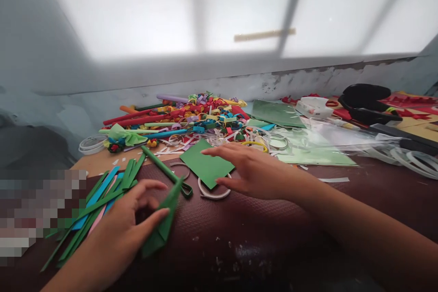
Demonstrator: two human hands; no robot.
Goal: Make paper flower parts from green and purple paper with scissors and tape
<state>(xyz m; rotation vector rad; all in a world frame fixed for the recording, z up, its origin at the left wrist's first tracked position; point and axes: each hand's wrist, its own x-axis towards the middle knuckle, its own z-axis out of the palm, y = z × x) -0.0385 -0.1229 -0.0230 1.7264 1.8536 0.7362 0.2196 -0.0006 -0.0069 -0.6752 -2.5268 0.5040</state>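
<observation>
My left hand [132,219] holds a folded piece of green paper [163,223] by its side, thumb in front and fingers curled behind. Part of that piece is blurred. Over a flat green paper square [205,163] reaches my right hand [251,171], its fingers stretched and the thumb apart from them. The thumb is by the square's right edge; whether it touches I cannot tell. Under the square lies a white ring-shaped coil [215,195]. Between my hands rests a green paper tube [160,164] beside a small folded green loop [186,190].
Green, blue and pink paper strips [99,205] lie at the left. Behind them is a heap of colourful paper chains and rolls [201,121]. Pale green sheets [315,153], a dark green sheet [277,113] and an open black case [367,102] are at the right.
</observation>
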